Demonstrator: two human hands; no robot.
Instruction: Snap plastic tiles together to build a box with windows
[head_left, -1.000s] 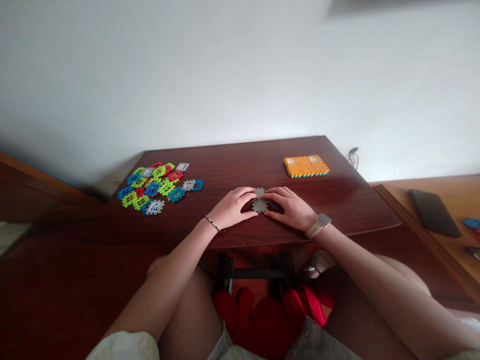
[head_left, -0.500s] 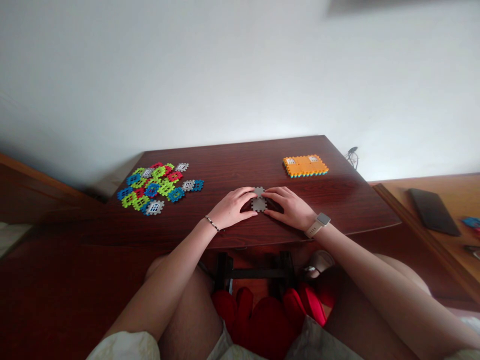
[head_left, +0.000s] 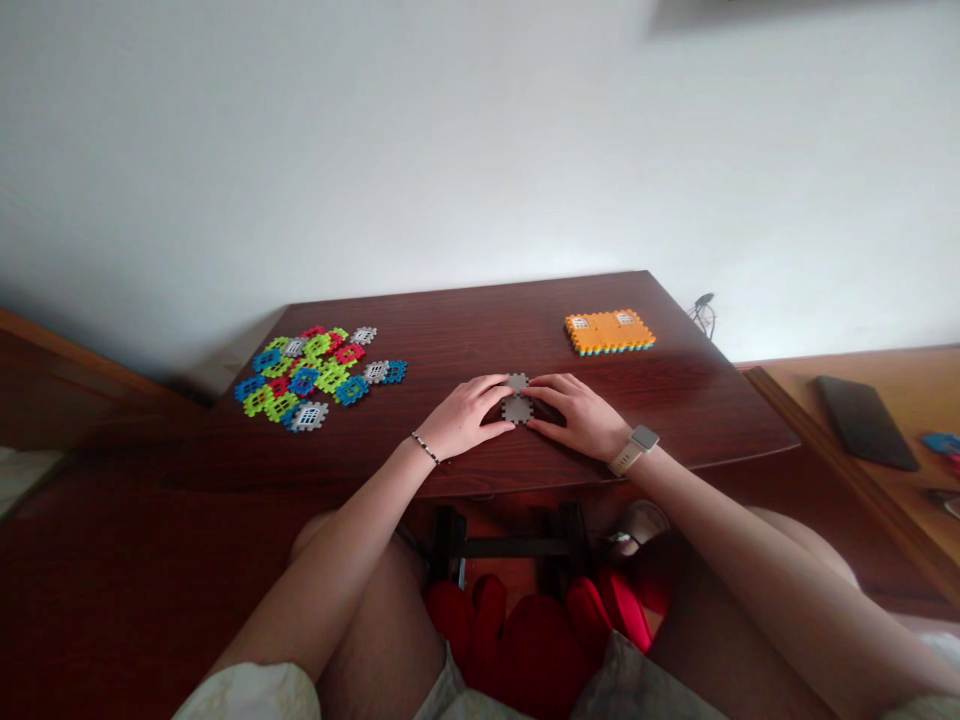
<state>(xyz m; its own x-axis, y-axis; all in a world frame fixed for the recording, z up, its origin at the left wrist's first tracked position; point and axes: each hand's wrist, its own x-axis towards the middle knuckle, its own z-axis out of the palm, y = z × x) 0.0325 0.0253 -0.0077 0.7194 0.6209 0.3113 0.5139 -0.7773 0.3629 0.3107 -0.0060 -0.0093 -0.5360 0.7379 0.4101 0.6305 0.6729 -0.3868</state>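
Observation:
Two grey square building tiles with toothed edges lie end to end near the table's front middle, the near tile adjoining the far tile. Whether their teeth are locked together I cannot tell. My left hand grips them from the left, its thumb at the near tile and its fingertips at the far one. From the right, my right hand holds them the same way. Fingertips cover part of the seam between the tiles.
A loose pile of green, blue, red and grey window tiles spreads over the left of the dark wooden table. An orange-topped stack of joined tiles lies at the back right. Beyond the right edge is a dark flat object.

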